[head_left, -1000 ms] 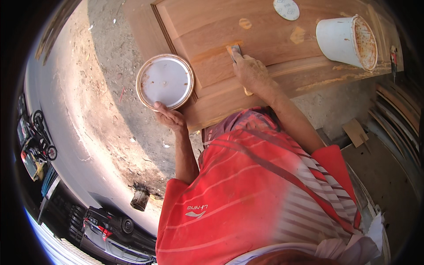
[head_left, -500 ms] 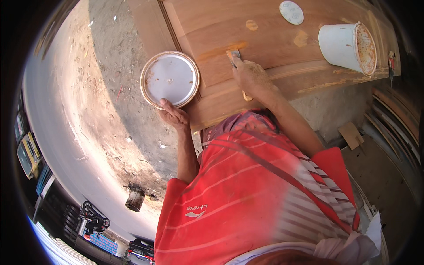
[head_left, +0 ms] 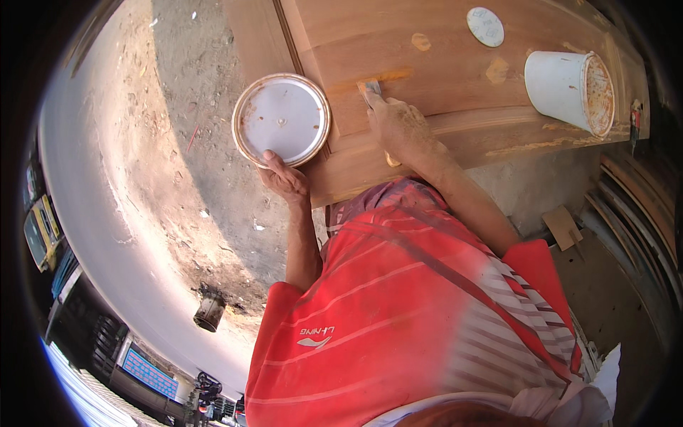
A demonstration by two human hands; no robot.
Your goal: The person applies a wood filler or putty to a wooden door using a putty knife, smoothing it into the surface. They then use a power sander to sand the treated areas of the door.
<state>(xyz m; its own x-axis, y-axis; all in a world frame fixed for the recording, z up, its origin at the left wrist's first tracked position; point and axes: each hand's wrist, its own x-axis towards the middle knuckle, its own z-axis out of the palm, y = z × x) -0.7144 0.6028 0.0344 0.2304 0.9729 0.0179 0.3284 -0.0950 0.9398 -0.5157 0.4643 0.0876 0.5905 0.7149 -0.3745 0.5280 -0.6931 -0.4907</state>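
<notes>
My left hand (head_left: 287, 178) grips a round white lid (head_left: 283, 114), its thumb over the rusty-brown stained rim, held beside the lower left of a wooden panelled door (head_left: 448, 99) lying flat. My right hand (head_left: 402, 132) is closed on a putty knife (head_left: 370, 89), its blade at an orange filler streak (head_left: 391, 74) on the door's panel. Lighter filler patches (head_left: 496, 70) mark the wood. On the door to the right, a white bucket (head_left: 558, 82) with an orange-stained rim lies near a white disc (head_left: 485, 27). Whether the knife blade touches the wood I cannot tell.
Dirt ground (head_left: 192, 185) and a paved road (head_left: 78, 156) run along the left, with vehicles (head_left: 39, 231) beyond. A dark dirty can (head_left: 210, 309) is on the ground. At the right are stacked boards (head_left: 633, 206) and a small cardboard piece (head_left: 562, 228).
The lid and my left hand have shifted slightly up and right in the view. The knife has moved a little left along the streak. Motorbikes and a dark car across the road have moved.
</notes>
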